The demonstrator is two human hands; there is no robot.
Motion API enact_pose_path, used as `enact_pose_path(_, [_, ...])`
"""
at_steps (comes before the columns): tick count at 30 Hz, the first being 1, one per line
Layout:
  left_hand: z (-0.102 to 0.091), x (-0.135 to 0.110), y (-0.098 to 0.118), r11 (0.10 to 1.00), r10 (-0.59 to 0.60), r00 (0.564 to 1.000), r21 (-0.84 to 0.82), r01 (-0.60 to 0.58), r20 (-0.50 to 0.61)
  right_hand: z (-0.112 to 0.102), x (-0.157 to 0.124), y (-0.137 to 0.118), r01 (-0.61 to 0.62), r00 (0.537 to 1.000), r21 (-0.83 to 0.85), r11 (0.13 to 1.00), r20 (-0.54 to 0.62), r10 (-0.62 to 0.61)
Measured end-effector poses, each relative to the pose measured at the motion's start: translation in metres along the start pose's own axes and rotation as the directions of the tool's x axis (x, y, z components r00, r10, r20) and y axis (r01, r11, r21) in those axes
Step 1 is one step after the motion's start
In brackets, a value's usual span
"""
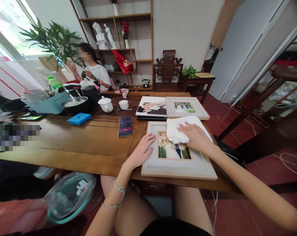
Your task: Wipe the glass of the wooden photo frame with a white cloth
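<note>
Your right hand [194, 135] lies on the white cloth [174, 128], fingers apart; your left hand [140, 151], fingers parted, rests on the picture frame [173, 166] near the desk's [96, 141] edge, where a hard pull could drag it off

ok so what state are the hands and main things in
near frame, lying flat, picture partly covered
far frame, lying flat, picture uncovered
white cloth, folded, on near frame
right hand, spread on white cloth
left hand, resting on near frame
lidded cup, lid on
bin, bag-lined, waste inside
</note>
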State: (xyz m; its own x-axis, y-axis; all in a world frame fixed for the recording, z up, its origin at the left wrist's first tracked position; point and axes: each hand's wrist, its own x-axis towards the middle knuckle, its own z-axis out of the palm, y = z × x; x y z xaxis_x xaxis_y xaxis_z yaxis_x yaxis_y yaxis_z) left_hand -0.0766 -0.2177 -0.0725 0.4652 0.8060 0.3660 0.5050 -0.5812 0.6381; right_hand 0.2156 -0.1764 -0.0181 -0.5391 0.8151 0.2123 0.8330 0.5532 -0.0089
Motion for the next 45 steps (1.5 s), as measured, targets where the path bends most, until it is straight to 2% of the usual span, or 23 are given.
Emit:
enact_pose_path(3, [0.000, 0.000, -0.002, 1.000, 0.023, 1.000, -0.001, -0.023, -0.006, 0.001, 0.036, -0.006, 0.075, 0.996, 0.090, 0.993, -0.048, -0.071])
enact_pose_path(7, [0.000, 0.001, -0.001, 1.000, 0.016, 1.000, 0.025, -0.016, -0.007, 0.004, 0.077, -0.042, 0.246, 0.969, 0.152, 0.957, -0.037, -0.243])
enact_pose_path(9, [0.001, 0.002, 0.001, 0.999, -0.005, 1.000, 0.043, 0.005, -0.007, 0.006, 0.087, -0.059, 0.316, 0.948, 0.175, 0.932, -0.012, -0.319])
enact_pose_path(11, [0.001, 0.003, 0.003, 0.999, -0.009, 1.000, 0.048, 0.010, -0.011, 0.008, 0.088, -0.067, 0.336, 0.940, 0.183, 0.924, 0.003, -0.342])
enact_pose_path(14, [0.001, 0.002, 0.002, 0.999, 0.008, 1.000, 0.039, -0.008, -0.017, 0.008, 0.075, -0.057, 0.303, 0.950, 0.174, 0.937, 0.019, -0.311])
enact_pose_path(17, [0.001, 0.001, -0.001, 1.000, 0.023, 1.000, 0.017, -0.023, -0.010, 0.004, 0.048, -0.027, 0.233, 0.969, 0.141, 0.962, 0.052, -0.242])
enact_pose_path(20, [0.001, 0.000, -0.003, 1.000, 0.028, 1.000, 0.004, -0.028, -0.009, -0.002, 0.018, 0.001, 0.084, 0.993, 0.012, 0.996, 0.076, -0.085])
enact_pose_path(22, [0.001, 0.000, -0.003, 1.000, 0.026, 1.000, 0.003, -0.026, -0.013, -0.006, -0.001, 0.006, -0.032, 0.997, -0.107, 0.994, 0.062, 0.039])
enact_pose_path(24, [0.001, 0.000, -0.002, 1.000, 0.020, 1.000, 0.000, -0.020, -0.016, -0.011, -0.020, -0.005, -0.102, 0.992, -0.178, 0.979, 0.056, 0.114])
enact_pose_path(27, [0.001, 0.000, 0.001, 1.000, 0.010, 1.000, -0.006, -0.011, -0.022, -0.026, -0.049, -0.046, -0.054, 0.988, -0.110, 0.992, 0.139, 0.069])
enact_pose_path(29, [0.001, 0.000, 0.001, 1.000, 0.014, 1.000, -0.007, -0.014, -0.024, -0.040, -0.066, -0.076, 0.081, 0.971, 0.076, 0.994, 0.217, -0.096])
enact_pose_path(32, [0.000, -0.001, 0.001, 1.000, 0.026, 0.999, -0.015, -0.027, -0.024, -0.053, -0.075, -0.102, 0.201, 0.937, 0.321, 0.926, 0.211, -0.277])
enact_pose_path(34, [0.000, -0.001, 0.001, 0.999, 0.033, 0.999, -0.023, -0.034, -0.024, -0.048, -0.068, -0.098, 0.200, 0.944, 0.374, 0.906, 0.175, -0.281])
enact_pose_path(36, [0.000, -0.001, 0.000, 0.999, 0.035, 0.999, -0.024, -0.036, -0.021, -0.033, -0.052, -0.080, 0.160, 0.963, 0.331, 0.930, 0.155, -0.221])
enact_pose_path(38, [0.000, -0.001, 0.000, 0.999, 0.023, 1.000, -0.021, -0.024, -0.018, -0.014, -0.032, -0.053, 0.089, 0.986, 0.209, 0.974, 0.123, -0.117])
enact_pose_path(41, [0.000, -0.001, 0.000, 1.000, 0.008, 1.000, -0.020, -0.009, -0.013, 0.006, -0.007, -0.016, -0.084, 0.996, -0.002, 0.996, -0.026, 0.084])
enact_pose_path(43, [0.000, -0.001, 0.000, 1.000, 0.011, 1.000, -0.022, -0.011, -0.010, 0.009, 0.001, -0.007, -0.164, 0.985, -0.080, 0.983, -0.069, 0.159])
enact_pose_path(45, [0.000, -0.001, 0.000, 1.000, 0.008, 1.000, -0.022, -0.008, -0.008, 0.004, -0.003, -0.017, -0.175, 0.985, -0.108, 0.979, -0.032, 0.172])
